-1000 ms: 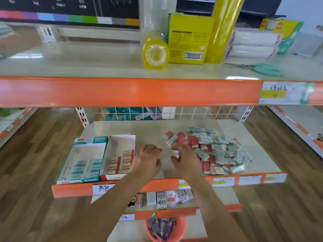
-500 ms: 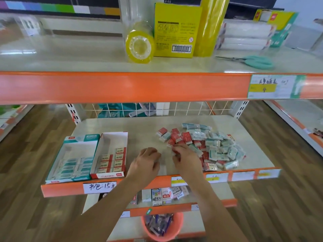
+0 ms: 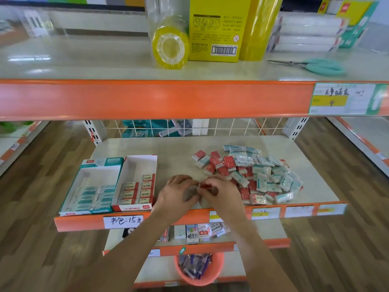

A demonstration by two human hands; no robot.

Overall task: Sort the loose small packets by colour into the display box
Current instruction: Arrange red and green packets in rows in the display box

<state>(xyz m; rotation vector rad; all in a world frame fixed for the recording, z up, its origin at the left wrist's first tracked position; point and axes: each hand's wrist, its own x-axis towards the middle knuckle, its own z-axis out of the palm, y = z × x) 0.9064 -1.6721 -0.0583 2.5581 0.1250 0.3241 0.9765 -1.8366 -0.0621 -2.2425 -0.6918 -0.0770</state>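
Observation:
A heap of loose red and teal small packets (image 3: 254, 173) lies on the right half of the middle shelf. At the left stand two display boxes: a teal box (image 3: 92, 186) with teal packets in its front part and a red box (image 3: 136, 184) with red-and-white packets in rows. My left hand (image 3: 179, 194) and my right hand (image 3: 223, 192) meet in front of the heap, between it and the red box. Both have curled fingers around a red packet (image 3: 205, 186), only a sliver of which shows between them.
The orange upper shelf edge (image 3: 147, 98) overhangs the work area; tape rolls (image 3: 170, 47), a yellow carton (image 3: 214, 30) and teal scissors (image 3: 315, 66) lie on it. Below, a lower shelf holds small boxes (image 3: 192, 233), and an orange bucket (image 3: 199, 268) stands under it.
My hands have come together at the near left edge of the heap, and a red packet now shows between their fingers. The camera has tilted slightly.

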